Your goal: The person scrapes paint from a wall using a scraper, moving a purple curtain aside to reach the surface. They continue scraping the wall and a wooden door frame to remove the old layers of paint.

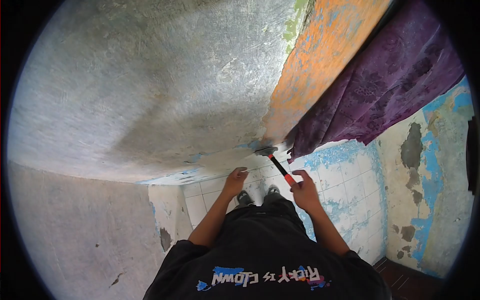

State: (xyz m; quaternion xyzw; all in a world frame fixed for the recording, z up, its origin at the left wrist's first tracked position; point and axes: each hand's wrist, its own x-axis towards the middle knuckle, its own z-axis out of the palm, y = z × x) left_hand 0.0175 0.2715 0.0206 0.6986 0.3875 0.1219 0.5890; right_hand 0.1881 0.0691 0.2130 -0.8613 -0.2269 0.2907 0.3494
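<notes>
My right hand (305, 192) is wrapped round the red and black handle of a scraper (282, 170). The scraper's dark, wide head is up against the lower part of the wall (200, 100), near the foot of an orange painted strip (315, 65). To the left of the scraper, my left hand (236, 182) is raised near the wall with its fingers curled; whether anything is in it cannot be made out.
A purple curtain (380, 80) hangs at the upper right. White floor tiles (350, 187) carry blue and white paint flakes. Peeling walls stand at the left and right. My feet (272, 191) are on the tiles. Dark boards lie at the lower right.
</notes>
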